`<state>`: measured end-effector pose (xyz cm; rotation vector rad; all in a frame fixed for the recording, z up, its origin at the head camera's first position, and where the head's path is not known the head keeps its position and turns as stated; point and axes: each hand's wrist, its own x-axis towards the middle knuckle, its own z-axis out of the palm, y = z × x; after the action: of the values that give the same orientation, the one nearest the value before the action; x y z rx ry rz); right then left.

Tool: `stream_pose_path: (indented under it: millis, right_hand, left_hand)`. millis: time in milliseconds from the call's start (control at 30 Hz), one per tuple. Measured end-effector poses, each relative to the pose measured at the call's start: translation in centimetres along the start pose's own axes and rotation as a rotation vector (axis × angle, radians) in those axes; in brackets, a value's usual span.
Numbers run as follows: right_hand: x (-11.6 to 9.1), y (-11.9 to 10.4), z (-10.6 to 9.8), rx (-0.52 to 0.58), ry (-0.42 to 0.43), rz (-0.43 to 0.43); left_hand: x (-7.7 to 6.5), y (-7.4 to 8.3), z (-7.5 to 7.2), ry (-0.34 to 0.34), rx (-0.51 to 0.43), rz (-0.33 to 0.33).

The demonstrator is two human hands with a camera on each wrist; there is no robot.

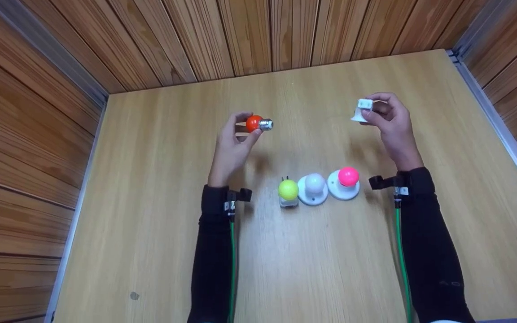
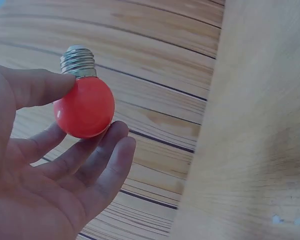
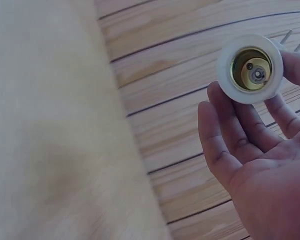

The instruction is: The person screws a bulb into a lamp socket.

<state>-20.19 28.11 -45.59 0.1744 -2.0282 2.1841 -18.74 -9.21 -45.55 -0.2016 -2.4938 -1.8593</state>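
Note:
My left hand [image 1: 234, 150] pinches a red light bulb [image 1: 253, 123] above the table, its metal screw base pointing right toward the other hand. In the left wrist view the thumb lies at the neck of the bulb [image 2: 85, 107], with fingertips against the far side of the globe. Over to the right, my right hand [image 1: 395, 128] grips a white plug-in bulb socket [image 1: 362, 111] between thumb and fingers. The right wrist view looks into the brass-lined mouth of that socket [image 3: 250, 69]; two metal prongs stick out behind it. Bulb and socket are well apart.
Between the forearms, a yellow bulb [image 1: 288, 190] in a plug-in holder, a white bulb [image 1: 315, 183] and a pink bulb [image 1: 348, 176] on round white bases stand in a row on the wooden table [image 1: 151, 215]. Wood-panel walls [image 1: 249, 36] enclose the back and sides.

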Motion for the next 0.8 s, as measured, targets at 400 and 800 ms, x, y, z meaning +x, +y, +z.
stream_pose_path:
  millis: [400,800]
  right_hand:
    - [-3.0,-4.5,3.8,0.221,-0.008,-0.183]
    - [-3.7,-4.9,5.6,0.048,-0.074,-0.234]
  left_hand:
    - [-3.5,3.4,-1.1,0.024,0.027,0.251]
    - [-3.9,4.1,-1.4,0.033,-0.019,0.271]
